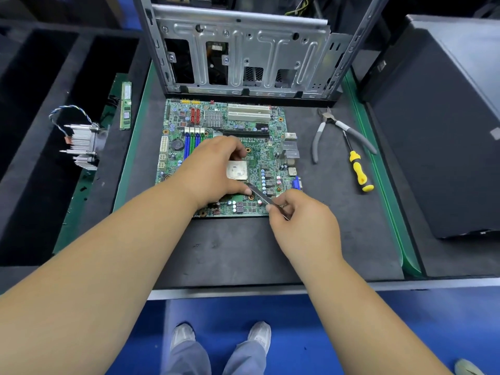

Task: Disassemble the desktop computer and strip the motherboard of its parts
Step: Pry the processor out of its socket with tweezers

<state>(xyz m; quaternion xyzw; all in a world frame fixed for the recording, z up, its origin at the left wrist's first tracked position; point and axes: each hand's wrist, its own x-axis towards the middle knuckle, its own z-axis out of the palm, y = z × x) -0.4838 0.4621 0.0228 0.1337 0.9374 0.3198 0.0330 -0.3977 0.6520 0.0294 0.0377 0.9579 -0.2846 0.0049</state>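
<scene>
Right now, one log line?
stage: CPU removal | left hand: on motherboard | right hand: pinching tweezers | pliers, screwdriver: idle

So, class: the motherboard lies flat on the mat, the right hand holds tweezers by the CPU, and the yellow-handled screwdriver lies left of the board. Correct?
Not quite. In the head view the screwdriver lies right of the motherboard, beside the pliers. The rest stands.
</scene>
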